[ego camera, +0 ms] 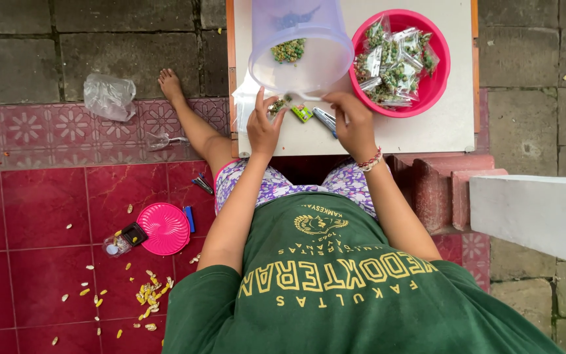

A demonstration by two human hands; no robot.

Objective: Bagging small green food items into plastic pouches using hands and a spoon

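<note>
Your left hand [264, 128] and right hand [354, 124] pinch a small clear bag [282, 105] on the low table [420, 134], beneath the tilted clear tub [299, 46] of green peas; filled bags fill the pink basin [435, 78] alongside.

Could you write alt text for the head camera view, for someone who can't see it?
Seated on a red tiled floor, a person's left hand and right hand tip a clear tub of green bits over a low table, beside a pink bowl of filled bags.
</note>
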